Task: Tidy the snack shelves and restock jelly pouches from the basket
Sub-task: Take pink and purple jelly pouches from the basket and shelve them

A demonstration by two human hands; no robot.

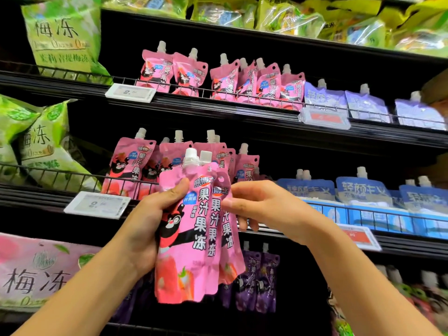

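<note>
Three or so pink jelly pouches [194, 229] fanned in the left hand [150, 224], thumb curled over the front one, fingers wrapped behind. Caps up, bottoms hanging free. Bundle is held in front of the middle shelf [218, 229], below the pink row [174, 166] already standing there behind the wire rail [80, 180].

Right hand [257, 207]: fingertips pinch the edge of the rear pouch in the fan, other fingers loosely curled. Likely peeling one off to place it.

Basket not in view.

Risks, as judged:
- Grip is on the upper part only; pulling one pouch sideways could drag its neighbours loose and drop them.
- Pink row on the middle shelf leans unevenly; pushing a new pouch in could topple those at the front over the rail.
- Blue pouches [363, 190] sit just beside the pink row to the right; a careless placement could mix flavours.
- Price tag [97, 204] clipped on the shelf edge could be knocked by the forearm.
</note>
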